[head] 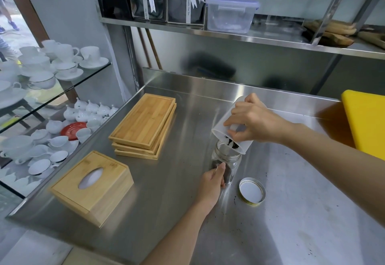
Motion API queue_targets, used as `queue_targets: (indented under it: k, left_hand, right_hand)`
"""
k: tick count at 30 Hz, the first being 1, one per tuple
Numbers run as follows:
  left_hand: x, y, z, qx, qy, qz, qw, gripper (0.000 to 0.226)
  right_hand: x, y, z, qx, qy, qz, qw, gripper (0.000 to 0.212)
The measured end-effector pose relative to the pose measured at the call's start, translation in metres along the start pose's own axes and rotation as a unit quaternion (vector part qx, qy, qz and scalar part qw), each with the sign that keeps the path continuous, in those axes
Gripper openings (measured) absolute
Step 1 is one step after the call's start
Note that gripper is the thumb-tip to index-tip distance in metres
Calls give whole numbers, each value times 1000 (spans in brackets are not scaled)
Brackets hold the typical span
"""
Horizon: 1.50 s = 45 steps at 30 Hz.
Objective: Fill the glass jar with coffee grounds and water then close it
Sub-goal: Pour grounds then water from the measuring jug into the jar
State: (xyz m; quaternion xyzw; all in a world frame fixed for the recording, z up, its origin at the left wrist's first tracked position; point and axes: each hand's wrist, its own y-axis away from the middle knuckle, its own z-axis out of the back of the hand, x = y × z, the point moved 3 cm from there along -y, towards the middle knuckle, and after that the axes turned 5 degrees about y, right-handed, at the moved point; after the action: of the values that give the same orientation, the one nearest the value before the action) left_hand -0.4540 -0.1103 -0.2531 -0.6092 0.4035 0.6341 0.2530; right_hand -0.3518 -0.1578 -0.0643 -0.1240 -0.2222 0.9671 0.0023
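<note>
My left hand [212, 183] clamps glass jar [226, 165] steady on bench [291, 212]; right hand [253, 120] grips tipped plastic cup [233, 131], mouth over jar to limit grounds spillage.

both forearms are bare, no sleeves in view. the left hand [210, 185] and right hand [256, 123] wear no gloves, rings, watch or bracelet; fingers [239, 109] slim, nails short and unpainted.

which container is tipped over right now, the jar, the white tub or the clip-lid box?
The white tub, tilted mouth-down in the right hand over the upright glass jar. The clip-lid box sits level on the shelf.
</note>
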Motion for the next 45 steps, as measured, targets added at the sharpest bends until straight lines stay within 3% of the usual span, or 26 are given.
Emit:
queue_targets:
  k: [37,45]
  left_hand:
    - [-1,2,-1,-2,-1,-1,1000,48]
    - [-1,1,-1,1,-1,-9,1000,49]
  right_hand:
    - [0,4,6,-40,31,47,998,14]
    - [6,7,5,-27,38,74,996,32]
